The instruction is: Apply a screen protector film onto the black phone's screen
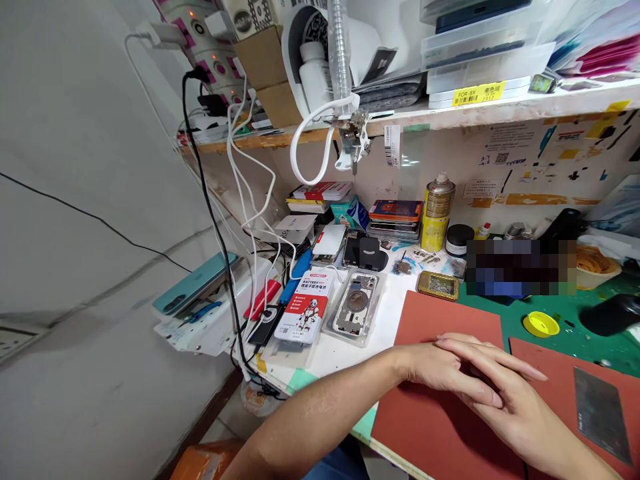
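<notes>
My left hand (435, 367) and my right hand (515, 407) rest against each other above the brick-red mat (450, 440). Their fingers cross loosely and are mostly stretched out. I see no object in either hand; part of the fingers is hidden where they overlap. Beyond my left hand sits a phone housing (357, 303) in a clear plastic tray. Beside it lies a red and white battery package (305, 308). A gold tin (437, 285) of small metal bits stands past the mat. Right of my hands, a dark thin plate (603, 413) lies on a second red mat (545, 357).
A yellow cap (541, 324) and a black cylinder (611, 315) are on the green mat (490, 305). Behind stand a spray can (437, 217) and a black jar (459, 239). Cables (200, 160) hang at the left beneath a loaded shelf (410, 121). One area is blurred out.
</notes>
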Demonstrator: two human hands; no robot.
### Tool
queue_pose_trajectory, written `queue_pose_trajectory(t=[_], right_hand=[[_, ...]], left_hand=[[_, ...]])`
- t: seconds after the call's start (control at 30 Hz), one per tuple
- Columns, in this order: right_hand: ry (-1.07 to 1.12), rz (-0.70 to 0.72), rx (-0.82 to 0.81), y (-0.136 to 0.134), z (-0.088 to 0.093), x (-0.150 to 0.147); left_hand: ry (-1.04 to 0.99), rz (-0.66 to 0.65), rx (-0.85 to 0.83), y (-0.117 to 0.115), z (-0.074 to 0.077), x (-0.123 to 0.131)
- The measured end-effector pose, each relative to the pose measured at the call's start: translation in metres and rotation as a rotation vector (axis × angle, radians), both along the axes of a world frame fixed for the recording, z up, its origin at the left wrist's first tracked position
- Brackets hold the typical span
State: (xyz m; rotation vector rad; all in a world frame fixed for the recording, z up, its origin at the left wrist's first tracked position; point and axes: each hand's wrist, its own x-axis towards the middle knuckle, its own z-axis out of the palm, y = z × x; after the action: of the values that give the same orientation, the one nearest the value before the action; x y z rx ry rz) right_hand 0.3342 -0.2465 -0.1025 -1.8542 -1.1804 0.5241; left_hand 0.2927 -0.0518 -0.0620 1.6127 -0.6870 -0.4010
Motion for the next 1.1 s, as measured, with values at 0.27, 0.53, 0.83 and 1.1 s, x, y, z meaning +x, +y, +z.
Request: queue_pose_trajectory(t=[0.27, 0.53, 0.83, 1.1], right_hand=[[0.009, 0.002, 0.002, -0.0005, 0.0005, -0.0002], [0.009, 0.000, 0.000, -0.0005, 0.0012, -0.0003], [0.025, -0.003, 0.025, 0.0019, 0.0071, -0.0012], [0.047, 0.001, 0.024, 0.0014, 0.0055, -0.0012]], left_hand=[[0.009, 0.000, -0.004, -0.0006, -0.0013, 0.0012], [0.040, 0.002, -0.003, -0.0004, -0.0005, 0.0005], [0.096, 0.026, 0.014, -0.0015, 0.0036, -0.0010], [0.079, 0.023, 0.022, -0.0014, 0.0030, -0.0009]])
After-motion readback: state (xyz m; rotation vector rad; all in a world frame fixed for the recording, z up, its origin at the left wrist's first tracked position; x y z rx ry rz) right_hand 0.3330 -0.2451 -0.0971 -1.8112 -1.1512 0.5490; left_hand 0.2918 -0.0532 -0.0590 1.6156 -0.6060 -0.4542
